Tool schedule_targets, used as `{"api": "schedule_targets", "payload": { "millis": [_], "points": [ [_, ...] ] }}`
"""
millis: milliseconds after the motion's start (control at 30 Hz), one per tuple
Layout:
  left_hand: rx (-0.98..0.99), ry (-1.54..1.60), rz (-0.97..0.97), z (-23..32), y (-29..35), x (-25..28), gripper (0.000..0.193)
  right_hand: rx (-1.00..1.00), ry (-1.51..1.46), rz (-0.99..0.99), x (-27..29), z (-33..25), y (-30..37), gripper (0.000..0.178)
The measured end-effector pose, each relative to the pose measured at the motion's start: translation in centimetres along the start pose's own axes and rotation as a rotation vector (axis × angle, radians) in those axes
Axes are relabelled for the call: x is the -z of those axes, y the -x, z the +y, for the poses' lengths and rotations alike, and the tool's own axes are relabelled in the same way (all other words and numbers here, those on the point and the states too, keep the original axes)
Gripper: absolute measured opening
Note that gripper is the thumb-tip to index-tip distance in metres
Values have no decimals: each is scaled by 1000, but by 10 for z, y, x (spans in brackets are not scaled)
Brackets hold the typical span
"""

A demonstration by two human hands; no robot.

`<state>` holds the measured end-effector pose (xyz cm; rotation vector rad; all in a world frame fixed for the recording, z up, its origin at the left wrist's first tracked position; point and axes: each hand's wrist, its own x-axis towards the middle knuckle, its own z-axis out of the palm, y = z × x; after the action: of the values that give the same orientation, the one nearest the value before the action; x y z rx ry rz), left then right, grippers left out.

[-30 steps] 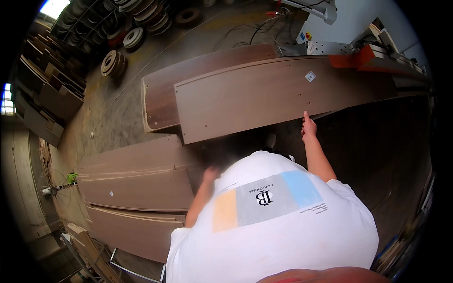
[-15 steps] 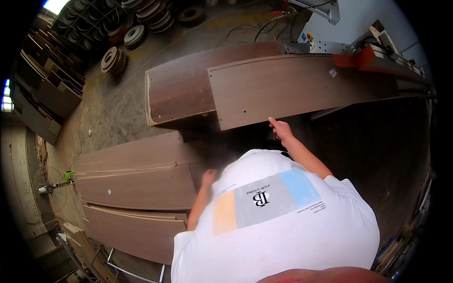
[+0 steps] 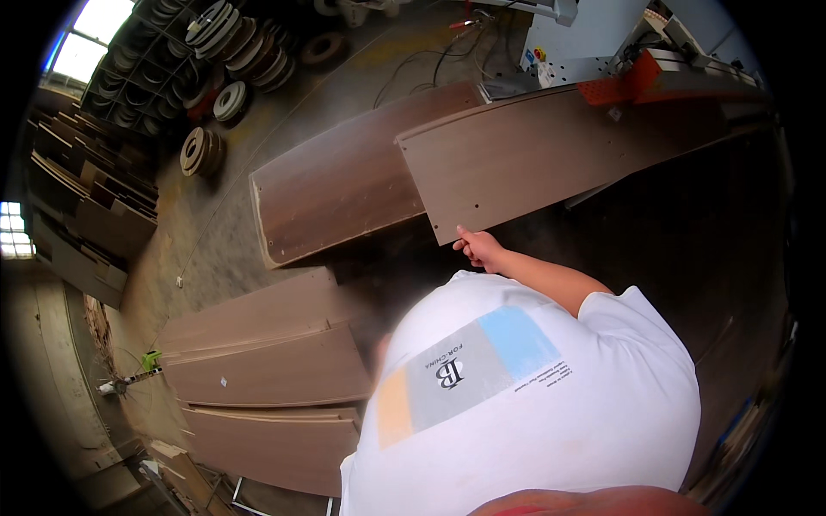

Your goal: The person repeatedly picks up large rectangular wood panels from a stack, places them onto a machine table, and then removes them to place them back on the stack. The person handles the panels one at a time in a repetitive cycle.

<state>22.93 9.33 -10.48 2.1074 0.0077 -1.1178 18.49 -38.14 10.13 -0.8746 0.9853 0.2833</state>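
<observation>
A long brown board (image 3: pixel 516 163) with small drilled holes lies at an angle, its left end over a darker brown support (image 3: pixel 335 202). My right hand (image 3: pixel 478 249) is at the board's near edge by the left corner. Its thumb lies along the edge and its fingers are curled. Of my left hand (image 3: pixel 381 351) only a blurred sliver shows past my white shirt; its fingers are hidden. It is nearest the stacked brown panels (image 3: pixel 267 365) on the left.
An orange guard (image 3: pixel 624 82) on a pale machine (image 3: pixel 589 34) stands over the board's far right end. Round rolls (image 3: pixel 203 152) sit on the floor at the far left. More boards (image 3: pixel 90 189) lean behind them. A green-topped stand (image 3: pixel 151 360) is beyond the panels.
The board has slid right relative to the darker support. My right hand has shifted along its edge toward the left corner. My left hand has slipped mostly behind my shirt. The view has turned.
</observation>
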Motion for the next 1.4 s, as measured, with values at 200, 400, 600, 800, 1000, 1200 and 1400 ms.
{"api": "schedule_targets", "payload": {
  "millis": [200, 400, 600, 800, 1000, 1200, 1400],
  "points": [
    [-37, 3, -18, 55, -11, -31, 36, 79, -27, 160, 49, -4, -3, 52],
    [-135, 56, -37, 102, -41, -81, 36, 152, 63, 272, 99, -19, 2, 57],
    [-67, -77, 4, 189, -48, -131, 38, 177, 2, 414, 150, -19, 1, 57],
    [-84, -39, 49, 226, -26, -148, 37, 209, -135, 598, 172, -34, 18, 54],
    [-8, 134, 162, 209, 6, -127, 30, 240, -385, 809, 186, -36, 27, 55],
    [251, 712, 266, 121, 28, -95, 25, 351, -124, 786, 198, -9, 18, 54],
    [364, 1181, 486, 34, 70, -34, 28, 566, 697, 740, 175, 72, -45, 61]
  ]
}}
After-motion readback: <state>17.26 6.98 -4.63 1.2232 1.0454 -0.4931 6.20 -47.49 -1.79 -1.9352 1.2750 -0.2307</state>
